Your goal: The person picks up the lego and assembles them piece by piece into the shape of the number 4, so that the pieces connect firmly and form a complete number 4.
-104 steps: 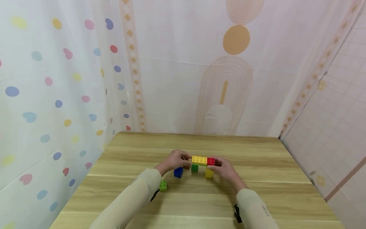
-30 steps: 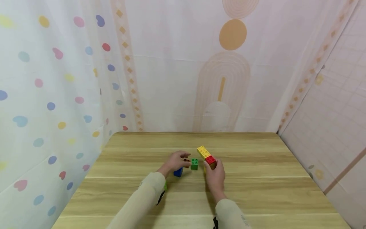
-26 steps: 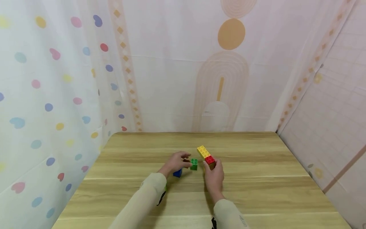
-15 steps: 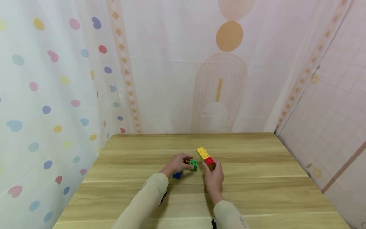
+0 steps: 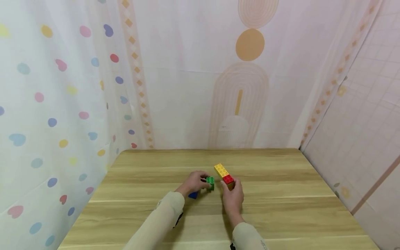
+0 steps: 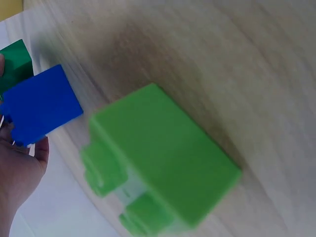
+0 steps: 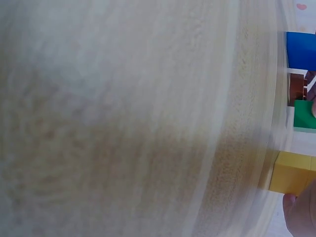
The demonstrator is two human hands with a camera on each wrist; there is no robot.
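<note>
My left hand (image 5: pixel 194 181) pinches a dark green toy building brick (image 5: pixel 210 184) between thumb and fingers. Beside that hand lies a blue brick (image 5: pixel 193 195), partly hidden by it in the head view. A brown brick (image 7: pixel 296 89) shows between the blue and green ones in the right wrist view. My right hand (image 5: pixel 233 198) grips a joined piece: a long yellow brick (image 5: pixel 220 169) and a red brick (image 5: pixel 228 178) side by side on top, with a yellow brick (image 7: pixel 291 171) underneath. The long yellow end points away, to the far left.
A light green brick (image 6: pixel 163 153) lies close to the left wrist camera, hidden behind the left forearm in the head view. The wooden table (image 5: pixel 281 208) ends at a patterned curtain (image 5: pixel 187 86) behind and on the left.
My left hand has let go of the yellow-and-red piece, then moved right to take hold of the dark green brick. The right hand has turned the piece from crosswise to slanting away.
</note>
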